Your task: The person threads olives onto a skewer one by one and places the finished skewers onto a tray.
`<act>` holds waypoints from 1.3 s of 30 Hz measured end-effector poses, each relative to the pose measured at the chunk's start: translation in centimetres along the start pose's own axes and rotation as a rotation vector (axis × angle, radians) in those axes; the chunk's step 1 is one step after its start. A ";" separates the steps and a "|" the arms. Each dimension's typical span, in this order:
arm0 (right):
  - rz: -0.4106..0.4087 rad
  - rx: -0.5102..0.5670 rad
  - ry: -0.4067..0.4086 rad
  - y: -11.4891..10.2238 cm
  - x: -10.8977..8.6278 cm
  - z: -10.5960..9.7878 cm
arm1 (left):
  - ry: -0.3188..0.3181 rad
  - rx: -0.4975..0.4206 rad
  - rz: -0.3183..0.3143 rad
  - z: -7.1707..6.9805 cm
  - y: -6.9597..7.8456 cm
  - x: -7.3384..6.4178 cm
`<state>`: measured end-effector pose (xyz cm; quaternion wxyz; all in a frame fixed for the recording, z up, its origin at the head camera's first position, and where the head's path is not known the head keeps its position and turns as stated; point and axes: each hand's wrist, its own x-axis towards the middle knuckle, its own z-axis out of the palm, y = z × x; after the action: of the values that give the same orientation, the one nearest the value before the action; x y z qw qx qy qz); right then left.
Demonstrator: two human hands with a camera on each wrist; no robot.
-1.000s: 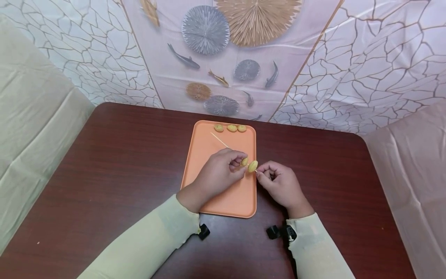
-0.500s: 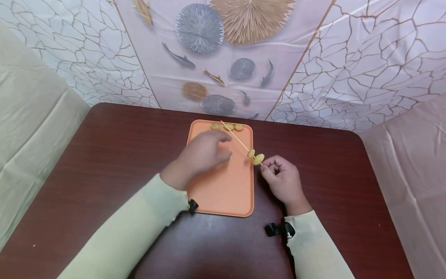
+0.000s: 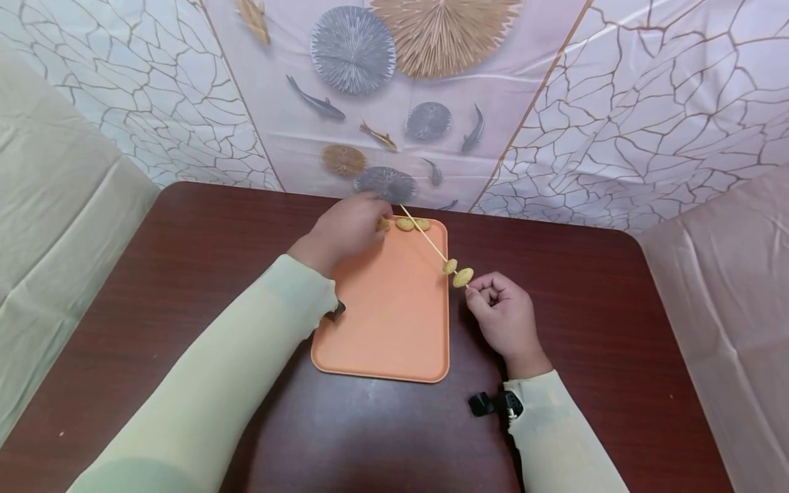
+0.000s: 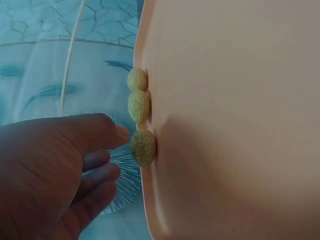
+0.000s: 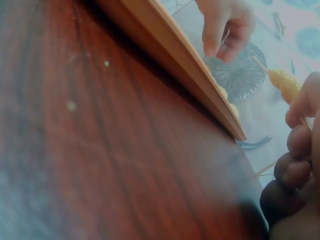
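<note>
A cloth-screened work spot; which kind of building holds it cannot be told. Wrinkled, fish-printed fabric [image 3: 394,103] backs a dark wood-grain tabletop [image 3: 598,294], and plain drapes [image 3: 61,239] flank both sides.

Lumps [image 4: 138,106] at far end of tray [image 3: 388,329]

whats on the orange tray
Three yellow pieces lie in a row along the far rim of the orange tray. In the head view, the left hand and sleeve hide part of its left side.

In the head view, the left grip [image 3: 350,227] partly hides the leftmost yellow piece [image 3: 384,224].
</note>
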<state>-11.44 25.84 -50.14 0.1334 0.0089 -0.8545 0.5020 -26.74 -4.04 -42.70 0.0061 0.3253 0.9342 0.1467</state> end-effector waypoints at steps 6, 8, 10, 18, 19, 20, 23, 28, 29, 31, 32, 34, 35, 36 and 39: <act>0.005 0.021 -0.009 0.0 -0.1 -0.2 | -0.063 0.028 -0.048 0.0 0.4 1.2; 0.006 0.024 -0.013 0.1 0.0 -0.2 | -0.085 0.045 -0.069 0.1 0.5 1.4; 0.006 0.025 -0.015 0.1 0.0 -0.2 | -0.097 0.060 -0.081 0.2 0.5 1.4; -0.002 0.028 -0.015 0.1 0.0 -0.1 | -0.066 0.042 -0.072 1.0 0.0 1.4; -0.003 0.028 -0.015 0.1 0.0 -0.1 | -0.060 0.033 -0.074 1.1 0.0 1.4; -0.004 0.026 -0.016 0.1 0.0 -0.2 | -0.055 0.025 -0.078 1.2 0.0 1.4; -0.005 0.028 -0.019 0.0 0.0 -0.2 | -0.047 0.008 -0.093 1.4 -0.1 1.5; 0.000 0.028 -0.024 -0.2 -0.1 -0.2 | -0.048 -0.005 -0.117 1.6 -0.1 1.6; 0.002 0.027 -0.025 -0.2 -0.1 -0.2 | -0.051 -0.012 -0.125 1.7 -0.1 1.6; 0.004 0.025 -0.025 -0.2 -0.1 -0.2 | -0.053 -0.028 -0.141 1.7 -0.1 1.6; 0.005 0.025 -0.025 -0.1 -0.1 -0.2 | -0.053 -0.032 -0.148 1.8 -0.1 1.7; 0.006 0.026 -0.028 -0.1 -0.1 -0.2 | -0.048 -0.042 -0.162 1.9 -0.1 1.7; 0.006 0.027 -0.028 -0.1 -0.1 -0.2 | -0.044 -0.044 -0.167 1.9 -0.2 1.7; 0.005 0.026 -0.029 -0.1 -0.1 -0.2 | -0.038 -0.043 -0.169 2.0 -0.2 1.7; 0.004 0.023 -0.029 -0.1 0.0 -0.2 | -0.015 -0.046 -0.162 2.2 -0.4 1.7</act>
<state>-11.37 25.95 -50.00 0.1197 0.0161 -0.8505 0.5119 -28.10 -2.74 -44.76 0.0325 0.2495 0.9538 0.1645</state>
